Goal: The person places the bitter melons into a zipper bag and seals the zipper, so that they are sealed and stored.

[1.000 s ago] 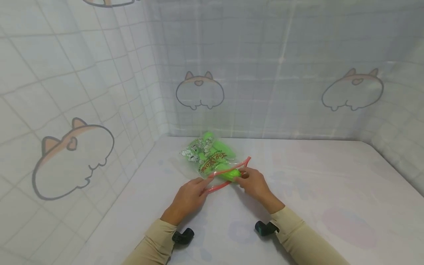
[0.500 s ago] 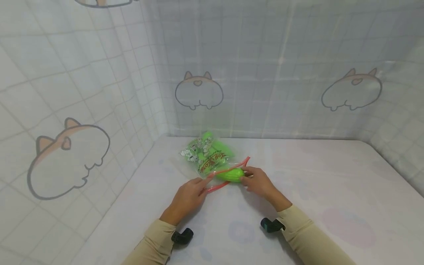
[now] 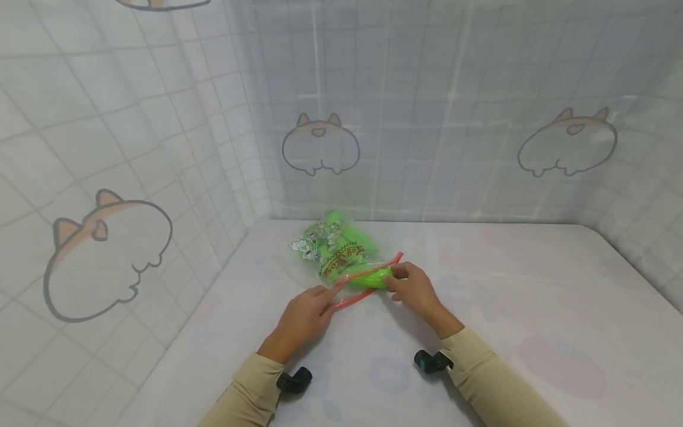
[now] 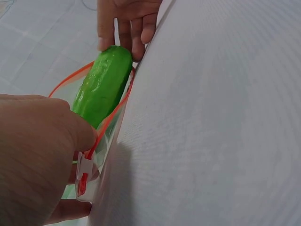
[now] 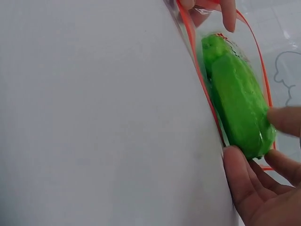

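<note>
A clear zip bag (image 3: 341,255) with a red seal lies on the table, its mouth spread toward me. Bright green things fill it, seen through the plastic and the "Toy Story" print. One green toy cucumber (image 4: 106,84) lies in the mouth, with its near end at the opening. My left hand (image 3: 304,314) pinches the bag's rim near the white and red zip end. My right hand (image 3: 413,290) holds the toy cucumber (image 5: 240,99) by its end, thumb and fingers on either side. The cucumber's far end is partly hidden by the bag in the head view.
The table (image 3: 507,308) is covered with a pale cloth with faint prints. White grid-patterned curtains (image 3: 427,118) with animal drawings stand behind and on both sides. A dark wrist camera (image 3: 294,381) sits at each sleeve cuff.
The right hand shifted rightward with the toy cucumber, baring more of it, then moved slightly away from me and back left. The left hand has hardly moved.
</note>
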Demonstrator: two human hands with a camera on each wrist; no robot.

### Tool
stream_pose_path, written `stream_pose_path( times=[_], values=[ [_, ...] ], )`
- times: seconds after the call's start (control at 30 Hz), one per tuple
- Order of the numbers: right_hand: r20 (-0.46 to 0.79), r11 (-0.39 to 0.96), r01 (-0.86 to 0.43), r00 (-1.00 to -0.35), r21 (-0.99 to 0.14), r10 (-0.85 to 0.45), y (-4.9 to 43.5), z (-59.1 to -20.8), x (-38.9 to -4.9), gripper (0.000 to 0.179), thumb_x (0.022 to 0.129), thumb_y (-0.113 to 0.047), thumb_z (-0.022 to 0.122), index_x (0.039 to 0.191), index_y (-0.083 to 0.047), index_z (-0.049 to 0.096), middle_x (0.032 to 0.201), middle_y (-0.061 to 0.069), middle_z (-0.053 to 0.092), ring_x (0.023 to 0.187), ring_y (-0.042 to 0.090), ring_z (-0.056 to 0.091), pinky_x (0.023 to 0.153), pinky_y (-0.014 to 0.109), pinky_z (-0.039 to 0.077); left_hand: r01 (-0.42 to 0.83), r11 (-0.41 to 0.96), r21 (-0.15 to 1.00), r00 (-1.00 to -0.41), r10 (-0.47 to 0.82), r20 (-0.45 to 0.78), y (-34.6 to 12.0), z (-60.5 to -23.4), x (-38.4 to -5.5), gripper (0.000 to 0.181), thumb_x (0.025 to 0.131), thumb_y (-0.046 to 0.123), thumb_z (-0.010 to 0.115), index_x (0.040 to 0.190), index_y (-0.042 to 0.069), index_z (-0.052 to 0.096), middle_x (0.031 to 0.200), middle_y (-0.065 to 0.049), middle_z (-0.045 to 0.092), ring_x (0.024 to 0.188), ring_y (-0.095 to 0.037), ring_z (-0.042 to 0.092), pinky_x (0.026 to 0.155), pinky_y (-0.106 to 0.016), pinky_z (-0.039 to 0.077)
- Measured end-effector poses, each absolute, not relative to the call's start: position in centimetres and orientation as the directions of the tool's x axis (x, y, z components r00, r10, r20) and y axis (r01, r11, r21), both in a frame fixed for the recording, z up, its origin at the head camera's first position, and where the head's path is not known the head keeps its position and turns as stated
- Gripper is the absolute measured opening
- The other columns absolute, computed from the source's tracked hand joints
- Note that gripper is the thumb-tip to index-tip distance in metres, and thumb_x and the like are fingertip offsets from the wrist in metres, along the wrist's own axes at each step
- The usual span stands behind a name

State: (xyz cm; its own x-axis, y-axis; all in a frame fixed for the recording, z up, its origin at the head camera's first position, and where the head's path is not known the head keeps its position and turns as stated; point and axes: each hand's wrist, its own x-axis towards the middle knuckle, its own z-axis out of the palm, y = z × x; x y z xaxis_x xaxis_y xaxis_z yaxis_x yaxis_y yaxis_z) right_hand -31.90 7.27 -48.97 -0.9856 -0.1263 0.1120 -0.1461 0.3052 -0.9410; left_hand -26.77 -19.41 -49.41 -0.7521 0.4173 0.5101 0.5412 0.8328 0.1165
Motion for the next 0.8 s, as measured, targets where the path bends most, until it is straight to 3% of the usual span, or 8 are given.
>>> stream_pose_path(
  times=[0.47,0.8],
  values=[
    [0.113,0.292,-0.151,-0.983,-0.945,-0.142,7.66,-48.64,-31.93,0.043,0.094,-0.018,0.07,0.132,0.0,0.061,0.118,0.022,0.066,0.084,0.026,0.072,0.069,0.035,0.058,0.54,0.834,0.115,-0.748,0.413,0.519,-19.57,-49.09,-26.4,0.052,0.09,0.011,0.071,0.141,0.019,0.061,0.085,0.005,0.062,0.07,-0.012,0.054,0.063,-0.033,0.049],
    [0.1,0.264,-0.112,-0.993,-0.958,-0.057,7.02,-48.53,-31.47,0.037,0.092,-0.02,0.073,0.119,0.001,0.062,0.104,0.018,0.064,0.08,0.026,0.072,0.07,0.035,0.057,0.538,0.833,0.13,-0.762,0.414,0.499,-19.39,-48.87,-26.19,0.048,0.09,0.012,0.071,0.138,0.019,0.064,0.087,0.005,0.062,0.073,-0.011,0.055,0.066,-0.032,0.051]
  ],
)
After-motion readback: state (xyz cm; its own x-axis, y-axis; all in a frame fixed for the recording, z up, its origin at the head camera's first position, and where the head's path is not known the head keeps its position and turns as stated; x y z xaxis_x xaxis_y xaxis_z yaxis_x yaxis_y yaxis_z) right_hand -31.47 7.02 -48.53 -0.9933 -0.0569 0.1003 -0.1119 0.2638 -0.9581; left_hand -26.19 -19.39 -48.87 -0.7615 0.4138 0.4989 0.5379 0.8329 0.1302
